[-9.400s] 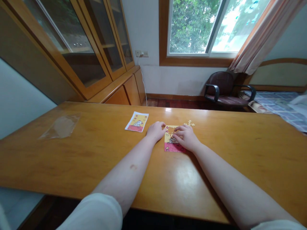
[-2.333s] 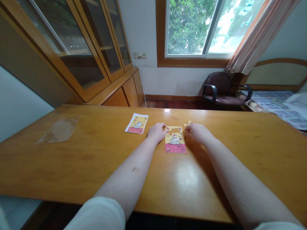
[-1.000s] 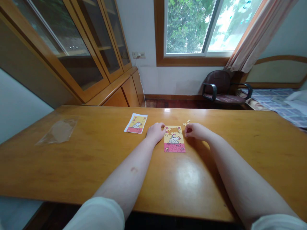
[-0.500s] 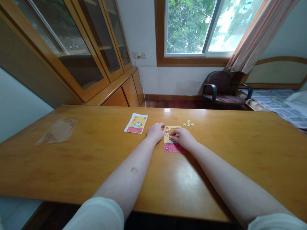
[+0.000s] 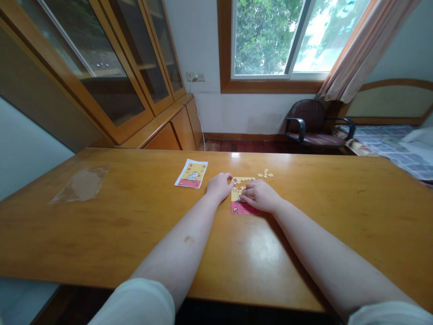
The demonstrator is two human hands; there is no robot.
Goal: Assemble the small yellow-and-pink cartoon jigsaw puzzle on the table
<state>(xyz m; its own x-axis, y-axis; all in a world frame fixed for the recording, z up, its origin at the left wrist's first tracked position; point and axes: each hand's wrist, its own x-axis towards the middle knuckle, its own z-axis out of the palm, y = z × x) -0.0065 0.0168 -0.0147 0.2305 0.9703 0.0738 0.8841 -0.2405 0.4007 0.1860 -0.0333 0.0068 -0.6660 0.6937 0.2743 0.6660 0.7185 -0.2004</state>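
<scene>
Currently, right hand is overlying rectangular yellow-and-pink jigsaw, left hand flanking its edge; cannot tell either grip.

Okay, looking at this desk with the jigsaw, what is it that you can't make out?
All in the head view:
Puzzle, right part: hidden behind the right hand.
Whether the right fingertips hold a piece: too small, partly hidden by the hand itself.
Left hand: too small at the fingertips to tell if they touch the puzzle.
Loose pieces: any print is too small.
Bed: cut off by the right edge.
</scene>
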